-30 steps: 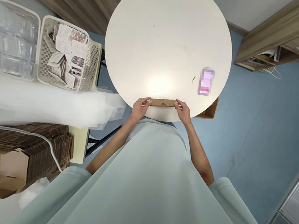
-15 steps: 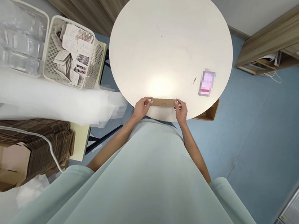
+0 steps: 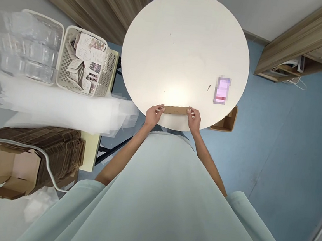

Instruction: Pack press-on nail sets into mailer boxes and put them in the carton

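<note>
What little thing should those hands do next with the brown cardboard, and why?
Maybe move the brown cardboard slightly toward the middle of the white table: the left hand and right hand pinch its opposite ends, and it is near the table's closest edge.

Printed cards (image 3: 90,49) lie in a basket (image 3: 106,71) beside clear containers (image 3: 41,54).

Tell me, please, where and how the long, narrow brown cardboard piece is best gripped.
Probably by its two short ends, coming in from either side: the cardboard piece is long, narrow and runs crosswise, so the bare left hand and bare right hand can each pinch one end.
</note>
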`<state>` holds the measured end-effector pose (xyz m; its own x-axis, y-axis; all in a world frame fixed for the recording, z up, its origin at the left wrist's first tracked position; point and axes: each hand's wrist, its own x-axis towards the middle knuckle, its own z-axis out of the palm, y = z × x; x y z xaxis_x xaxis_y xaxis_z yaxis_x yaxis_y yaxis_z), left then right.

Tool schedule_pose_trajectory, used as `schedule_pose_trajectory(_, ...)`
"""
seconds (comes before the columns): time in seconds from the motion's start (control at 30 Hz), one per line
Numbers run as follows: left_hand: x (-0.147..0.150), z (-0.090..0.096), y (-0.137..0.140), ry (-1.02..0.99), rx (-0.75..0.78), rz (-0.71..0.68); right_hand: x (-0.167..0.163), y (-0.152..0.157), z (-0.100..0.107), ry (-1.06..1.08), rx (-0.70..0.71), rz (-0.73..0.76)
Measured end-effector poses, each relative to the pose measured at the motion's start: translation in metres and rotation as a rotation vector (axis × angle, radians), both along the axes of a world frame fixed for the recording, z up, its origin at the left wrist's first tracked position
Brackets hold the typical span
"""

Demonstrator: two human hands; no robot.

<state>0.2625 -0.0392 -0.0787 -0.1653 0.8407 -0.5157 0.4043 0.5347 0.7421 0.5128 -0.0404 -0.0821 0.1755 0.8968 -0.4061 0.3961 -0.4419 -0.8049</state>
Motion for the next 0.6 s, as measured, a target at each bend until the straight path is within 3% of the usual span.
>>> schedule_pose_trajectory(0.3, -0.005, 0.002, -0.015, 0.002, -0.051, -0.037, 0.000, -0.024, -0.005, 0.038, 0.017, -0.052)
schedule_pose_trajectory(0.6, -0.016, -0.009, -0.054, -0.097, -0.104, -0.173, -0.002, -0.090, -0.004, 0.097, -0.071, -0.171)
